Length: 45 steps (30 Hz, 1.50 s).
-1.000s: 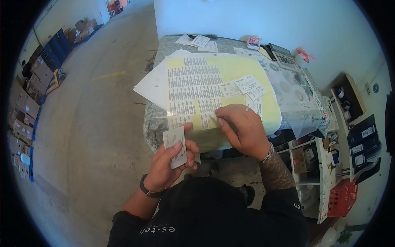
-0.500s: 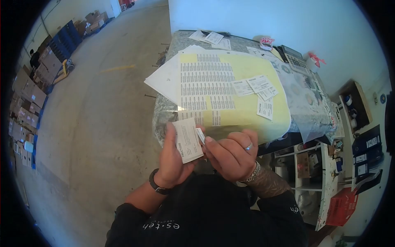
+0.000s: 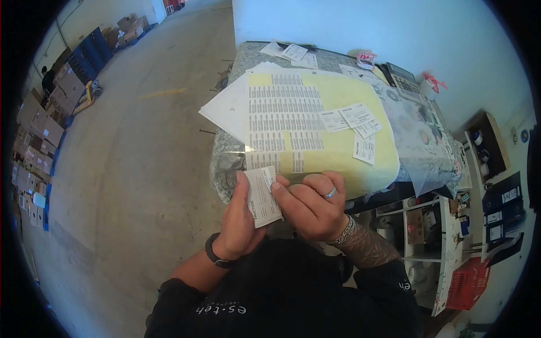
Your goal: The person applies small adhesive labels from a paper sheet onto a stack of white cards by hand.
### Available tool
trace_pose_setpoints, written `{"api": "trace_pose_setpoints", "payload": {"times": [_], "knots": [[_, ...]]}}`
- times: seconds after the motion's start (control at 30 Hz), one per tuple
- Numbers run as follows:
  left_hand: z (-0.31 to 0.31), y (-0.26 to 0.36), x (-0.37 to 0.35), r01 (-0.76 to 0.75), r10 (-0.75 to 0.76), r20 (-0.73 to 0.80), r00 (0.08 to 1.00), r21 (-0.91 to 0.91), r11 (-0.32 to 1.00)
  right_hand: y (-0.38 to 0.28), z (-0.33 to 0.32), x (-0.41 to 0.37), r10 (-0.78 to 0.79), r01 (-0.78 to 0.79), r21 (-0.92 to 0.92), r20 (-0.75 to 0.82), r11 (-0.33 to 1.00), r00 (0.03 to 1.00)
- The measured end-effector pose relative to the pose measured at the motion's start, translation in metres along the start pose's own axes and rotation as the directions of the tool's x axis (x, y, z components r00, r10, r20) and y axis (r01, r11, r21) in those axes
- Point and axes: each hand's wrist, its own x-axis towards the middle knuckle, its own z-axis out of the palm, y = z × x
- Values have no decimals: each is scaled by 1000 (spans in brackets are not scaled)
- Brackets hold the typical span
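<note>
My left hand (image 3: 235,224) is closed around a small stack of white printed labels (image 3: 260,204), the top one reading "FRUCTOSE". At the stack's upper right edge lies a narrow printed sticker (image 3: 268,179), pinched under the thumb and finger of my right hand (image 3: 316,207). The right fingertips touch the top label; part of the sticker is hidden behind them. Just beyond my hands, a yellow backing sheet (image 3: 335,160) carries rows of small printed stickers (image 3: 284,115), with bare yellow gaps among them. Several loose Fructose labels (image 3: 358,115) rest on its right side.
The sheet is on a grey patterned table (image 3: 225,163) along a wall. A calculator (image 3: 403,79) and more labels (image 3: 294,52) are toward the back. At right stand a shelf unit (image 3: 420,258) and a red basket (image 3: 469,283). Stacked boxes (image 3: 42,127) and a pallet jack (image 3: 87,97) are far left.
My right hand has brought the small sticker left onto the upper right edge of the top label. My left hand and the stack have shifted slightly right and down.
</note>
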Motion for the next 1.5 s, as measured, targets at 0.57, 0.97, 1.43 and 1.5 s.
{"api": "trace_pose_setpoints", "payload": {"times": [0.57,0.97,1.43,1.5], "knots": [[1,3,0,15,-15,-15,1000,-3,1000,1,0,-1,23,-32,83,100,996,995],[2,2,0,13,-13,-38,999,-20,1000,1,-2,1,45,-67,112,187,991,981],[-18,5,3,-81,83,-3,997,190,978,-6,-17,6,-8,-61,205,319,977,948],[-17,6,2,-40,36,29,999,150,988,-2,-14,3,9,-84,247,289,965,957]]}}
